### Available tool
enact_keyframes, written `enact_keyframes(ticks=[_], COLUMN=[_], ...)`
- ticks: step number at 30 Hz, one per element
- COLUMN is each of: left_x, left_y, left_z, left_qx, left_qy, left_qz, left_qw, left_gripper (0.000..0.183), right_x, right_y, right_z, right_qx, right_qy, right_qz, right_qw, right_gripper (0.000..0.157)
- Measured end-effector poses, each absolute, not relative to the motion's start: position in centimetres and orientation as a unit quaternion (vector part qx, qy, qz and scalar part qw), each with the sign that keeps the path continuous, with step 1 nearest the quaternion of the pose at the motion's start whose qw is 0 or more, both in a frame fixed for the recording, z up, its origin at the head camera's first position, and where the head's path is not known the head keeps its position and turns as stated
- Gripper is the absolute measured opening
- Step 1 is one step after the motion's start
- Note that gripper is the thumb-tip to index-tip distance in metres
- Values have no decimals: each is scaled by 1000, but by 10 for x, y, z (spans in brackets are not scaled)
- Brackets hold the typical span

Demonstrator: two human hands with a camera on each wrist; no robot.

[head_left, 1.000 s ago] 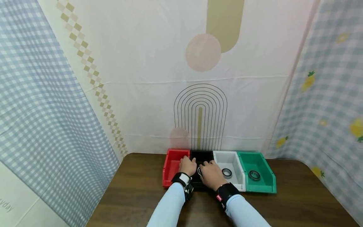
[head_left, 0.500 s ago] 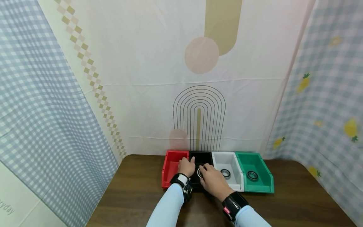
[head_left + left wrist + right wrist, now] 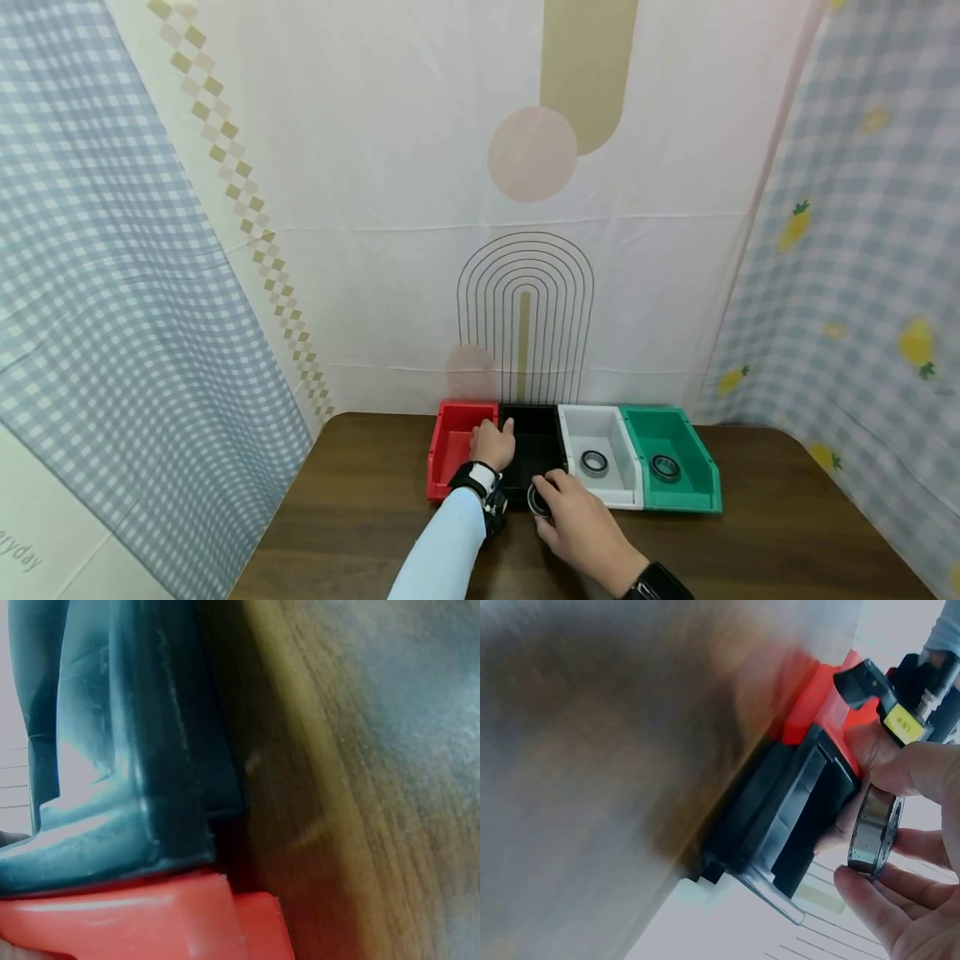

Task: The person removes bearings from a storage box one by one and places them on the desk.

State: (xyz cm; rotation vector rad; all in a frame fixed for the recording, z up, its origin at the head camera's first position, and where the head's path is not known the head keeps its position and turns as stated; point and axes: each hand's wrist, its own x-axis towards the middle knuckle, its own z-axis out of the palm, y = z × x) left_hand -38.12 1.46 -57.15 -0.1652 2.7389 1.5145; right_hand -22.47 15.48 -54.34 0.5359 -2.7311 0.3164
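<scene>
My right hand (image 3: 581,521) pinches a ball bearing (image 3: 875,831), a shiny metal ring held between thumb and fingertips, just over the front edge of the black bin (image 3: 536,446). My left hand (image 3: 492,444) straddles the adjoining walls of the red bin (image 3: 442,467) and the black bin, gripping them with the thumb on the black side and the fingers on the red side. Its fingertips are mostly hidden in the left wrist view. One bearing (image 3: 594,463) lies in the white bin (image 3: 626,492), another bearing (image 3: 665,467) in the green bin (image 3: 705,492).
The four-colour bin row stands at the back of a brown wooden table (image 3: 360,500), near a printed white cloth (image 3: 397,292). Checked cloths (image 3: 135,250) hang at both sides. Table surface extends in front and to either side.
The right hand has lifted the bearing out of the black bin and drawn it back towards the front edge. The left hand stays on the bin walls.
</scene>
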Motion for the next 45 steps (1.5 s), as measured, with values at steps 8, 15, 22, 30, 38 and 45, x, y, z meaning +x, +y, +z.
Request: enact_keyframes(ticks=[8, 15, 22, 30, 38, 45], left_x=[-379, -382, -383, -381, -379, -383], left_y=[14, 15, 15, 15, 14, 16], left_z=[-571, -574, -576, -573, -572, -577], left_qx=[-52, -52, -53, -49, -50, -52], left_qy=[872, 872, 877, 879, 879, 875], left_qz=[486, 487, 477, 474, 474, 482], left_qw=[0, 3, -1, -7, 4, -2], left_gripper=[63, 63, 64, 59, 60, 62], right_x=[-218, -217, -211, -205, -209, -224], right_y=[154, 154, 154, 148, 144, 153], right_z=[-547, -549, -549, -554, -579, -623], right_qx=[191, 200, 216, 214, 257, 274], right_qy=[-964, -961, -958, -959, -956, -953], right_qz=[118, 124, 168, 182, 134, 120], right_qw=[141, 142, 84, -24, -53, -46], right_gripper=[53, 52, 49, 48, 41, 45])
